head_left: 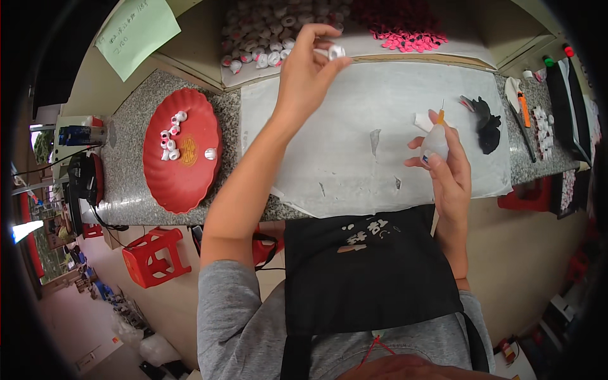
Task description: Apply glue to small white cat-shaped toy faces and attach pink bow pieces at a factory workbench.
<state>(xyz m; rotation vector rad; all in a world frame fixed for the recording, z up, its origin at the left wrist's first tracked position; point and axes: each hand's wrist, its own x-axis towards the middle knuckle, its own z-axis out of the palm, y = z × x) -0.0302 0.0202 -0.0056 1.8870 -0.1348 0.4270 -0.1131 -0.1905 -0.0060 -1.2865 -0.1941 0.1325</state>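
At the far edge of the white sheet [316, 139], the left hand [309, 69] pinched a small white piece [337, 52], and over its right part the right hand [455, 174] gripped a needle-tipped bottle [434, 144]; fetching seemed in hand, the next move calling for careful bringing together.

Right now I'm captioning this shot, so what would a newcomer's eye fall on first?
Probably the big red plate at the left, bearing small white pieces, and the bright pink pile at the back. Next, the left hand holds another white piece near the back, and the right hand holds a yellow-tipped bottle above the pale sheet.
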